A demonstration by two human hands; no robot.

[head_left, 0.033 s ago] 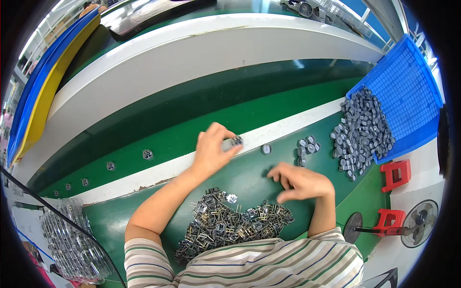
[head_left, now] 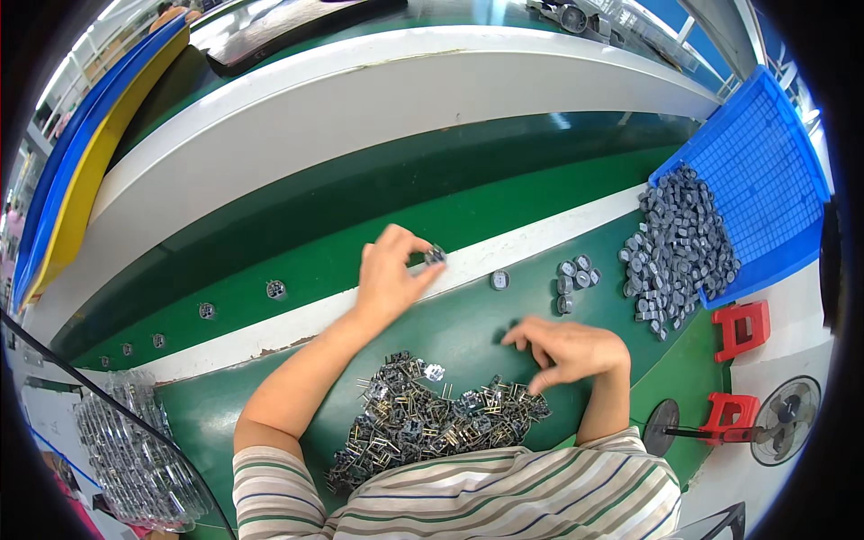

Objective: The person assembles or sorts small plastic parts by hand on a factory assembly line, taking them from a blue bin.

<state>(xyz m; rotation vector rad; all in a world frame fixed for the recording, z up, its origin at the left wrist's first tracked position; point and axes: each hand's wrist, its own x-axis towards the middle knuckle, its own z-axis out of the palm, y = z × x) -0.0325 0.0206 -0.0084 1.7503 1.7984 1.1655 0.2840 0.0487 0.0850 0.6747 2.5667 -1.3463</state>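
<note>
Over the white strip (head_left: 549,223) my left hand (head_left: 389,277) is closed, pinching a small grey round part with dark details (head_left: 435,256) between thumb and fingertips. My right hand (head_left: 573,349) hovers above the green bench, fingers loosely bent and apart, with nothing seen in it. Between my forearms, close to my body, lies a heap of small electronic parts with metal pins (head_left: 432,418). A single grey round cap (head_left: 499,280) rests by the strip, and several more grey caps (head_left: 565,283) stand grouped beyond my right hand.
A blue basket (head_left: 765,171) lies tipped at the right, a large pile of grey caps (head_left: 679,238) spilling from it. Several small assembled parts (head_left: 275,289) sit on the green belt (head_left: 360,261). Clear plastic trays (head_left: 135,450) are stacked at the left. Red stools (head_left: 742,328) and a fan (head_left: 786,420) stand right.
My left hand has shifted slightly left and away from me, still pinching the small part. My right hand has moved a little, its thumb drawing nearer my body. The parts on the belt have crept slightly left.
</note>
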